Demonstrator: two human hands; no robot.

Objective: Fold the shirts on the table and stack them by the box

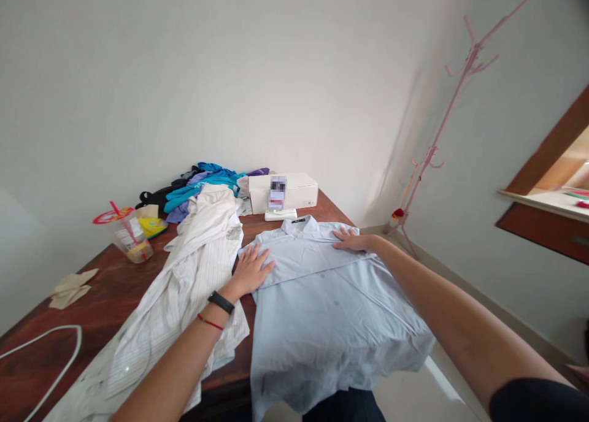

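A light blue shirt (317, 311) lies spread on the table, its collar (299, 224) toward the wall and its lower part hanging over the front edge. One sleeve lies across the chest. My left hand (252, 268) rests flat on the shirt near its left shoulder, fingers spread. Over at the right shoulder, my right hand (352, 240) presses on the cloth with fingers stretched out. Neither hand grips anything. Just left of the shirt is a crumpled white striped garment (197, 262), partly behind my left forearm.
A white box (301, 192) stands at the back with a phone-like object before it. Piled clothes (216, 178), a plastic cup with a red straw (135, 244), a beige cloth (72, 289) and a white cable (76, 342) are on the wooden table. A pink coat stand (448, 112) stands right.
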